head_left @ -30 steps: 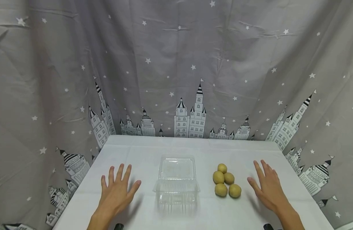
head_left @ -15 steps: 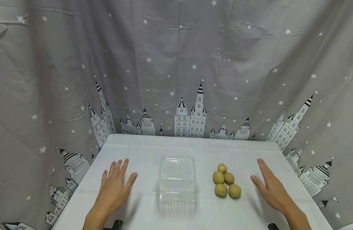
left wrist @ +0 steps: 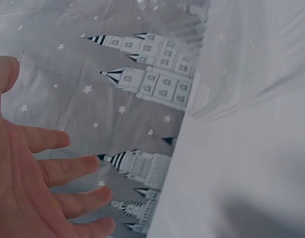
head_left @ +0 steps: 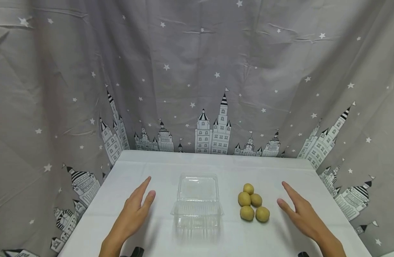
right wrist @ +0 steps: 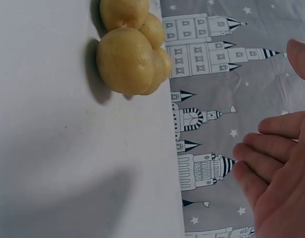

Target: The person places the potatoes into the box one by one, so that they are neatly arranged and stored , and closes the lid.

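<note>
A clear plastic clamshell box (head_left: 197,205) stands with its lid raised at the middle of the white table. Several potatoes (head_left: 244,199) lie in a cluster to its right; the right wrist view shows these potatoes (right wrist: 125,62) bunched with their smooth yellow-brown skins. Left of the box hovers my left hand (head_left: 132,214), fingers straight and thumb spread, holding nothing. My right hand (head_left: 301,216) is to the right of the potatoes, its fingers extended and palm turned inward. In the left wrist view the fingers of my left hand (left wrist: 43,183) are spread apart.
The white-covered table (head_left: 164,164) ends at a grey curtain (head_left: 184,71) printed with castles and stars, which hangs behind it and along both sides. A dark wrist-camera piece (head_left: 137,252) shows below my left hand.
Both hands have turned from palms down to palms facing inward, thumbs uppermost. They stay apart from the box and potatoes, which have not moved.
</note>
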A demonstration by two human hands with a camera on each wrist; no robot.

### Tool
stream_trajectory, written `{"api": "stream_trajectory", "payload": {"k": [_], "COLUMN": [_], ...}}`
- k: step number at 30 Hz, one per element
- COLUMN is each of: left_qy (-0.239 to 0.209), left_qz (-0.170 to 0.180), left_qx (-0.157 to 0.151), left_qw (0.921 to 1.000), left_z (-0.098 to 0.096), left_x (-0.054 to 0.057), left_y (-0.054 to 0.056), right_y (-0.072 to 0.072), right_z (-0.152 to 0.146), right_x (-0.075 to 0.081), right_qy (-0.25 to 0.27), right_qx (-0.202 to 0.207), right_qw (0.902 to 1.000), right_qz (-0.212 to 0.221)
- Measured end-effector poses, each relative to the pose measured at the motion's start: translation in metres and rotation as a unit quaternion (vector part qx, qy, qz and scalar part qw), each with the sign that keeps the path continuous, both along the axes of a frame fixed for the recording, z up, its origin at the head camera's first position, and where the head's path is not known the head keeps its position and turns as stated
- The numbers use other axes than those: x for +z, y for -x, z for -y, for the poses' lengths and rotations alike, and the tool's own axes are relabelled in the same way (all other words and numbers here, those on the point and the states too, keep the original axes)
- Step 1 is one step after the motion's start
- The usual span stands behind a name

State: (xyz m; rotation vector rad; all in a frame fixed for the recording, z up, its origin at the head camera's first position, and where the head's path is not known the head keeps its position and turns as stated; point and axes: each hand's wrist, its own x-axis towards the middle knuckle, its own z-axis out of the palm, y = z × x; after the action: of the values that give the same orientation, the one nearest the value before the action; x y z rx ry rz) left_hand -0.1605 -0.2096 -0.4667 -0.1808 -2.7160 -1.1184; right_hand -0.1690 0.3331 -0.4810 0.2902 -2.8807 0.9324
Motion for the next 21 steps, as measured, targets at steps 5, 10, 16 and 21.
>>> {"api": "stream_trajectory", "payload": {"k": [5,10,16,21], "left_qy": [-0.041,-0.087,-0.139,-0.167], "left_qz": [0.003,0.022,0.074,0.110], "left_qx": [-0.012,-0.022,-0.041,-0.053], "left_qw": [0.9991,0.9957,0.9867,0.9783], "left_z": [-0.011,-0.021,-0.035,-0.044], "left_x": [-0.010,-0.026,-0.042,-0.052], "left_y": [0.002,0.004,0.006,0.005], "right_y": [-0.002,-0.005,-0.006,-0.006], "right_z": [0.004,0.011,0.018,0.023], "right_x": [-0.008,-0.019,-0.035,-0.046], "right_qy": [-0.012,-0.010,0.005,0.016], "right_qx": [-0.008,-0.013,-0.009,-0.014], "right_qw": [0.9997,0.9996,0.9994,0.9984], "right_qz": [-0.019,-0.022,-0.033,-0.053]}}
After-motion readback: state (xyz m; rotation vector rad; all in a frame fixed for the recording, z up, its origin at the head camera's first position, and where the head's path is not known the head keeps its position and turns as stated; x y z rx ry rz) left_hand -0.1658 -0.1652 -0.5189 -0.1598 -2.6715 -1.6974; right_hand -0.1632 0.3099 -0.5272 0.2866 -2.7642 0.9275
